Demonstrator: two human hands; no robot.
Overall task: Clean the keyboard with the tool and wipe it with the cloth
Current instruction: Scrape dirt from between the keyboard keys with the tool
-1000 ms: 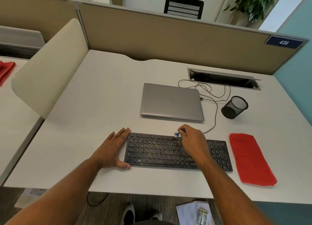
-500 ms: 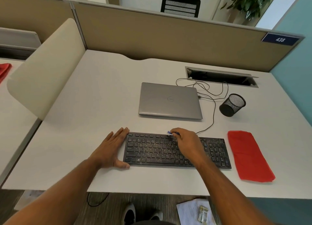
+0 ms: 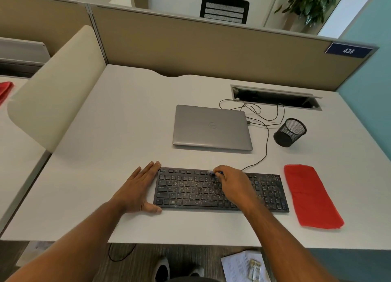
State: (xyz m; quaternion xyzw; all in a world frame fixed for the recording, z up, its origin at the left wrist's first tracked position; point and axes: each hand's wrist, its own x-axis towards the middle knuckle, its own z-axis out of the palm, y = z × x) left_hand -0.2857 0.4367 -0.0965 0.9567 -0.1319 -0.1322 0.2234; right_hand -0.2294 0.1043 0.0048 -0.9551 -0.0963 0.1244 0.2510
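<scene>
We see a black keyboard (image 3: 220,189) lying near the front edge of the white table (image 3: 118,120), its keys speckled with pale crumbs, thickest over the number pad at its right end. Our left hand (image 3: 137,189) lies flat on the table with straight fingers, its fingertips and thumb touching the keyboard's left edge; this grip is wide and holds nothing. Our right hand (image 3: 231,183) sits on top of the keyboard's middle, fingers curled, pinching a small blue tool (image 3: 215,172) whose pale tip meets the top row of keys just beyond the fingertips. Most of the tool is hidden inside the grip, so we cannot tell its full shape.

The red cloth (image 3: 311,196) lies flat on the table just to the right of the keyboard, apart from both hands and close to the keyboard's right end without touching it.

Behind the keyboard a closed grey laptop (image 3: 211,127) rests on the table. To its right stands a black mesh cup (image 3: 290,132), tilted in our wide view. A thin black cable (image 3: 267,142) loops from the open cable hatch (image 3: 275,97) at the back, past the laptop, down towards the keyboard's rear edge beside the right hand.
</scene>
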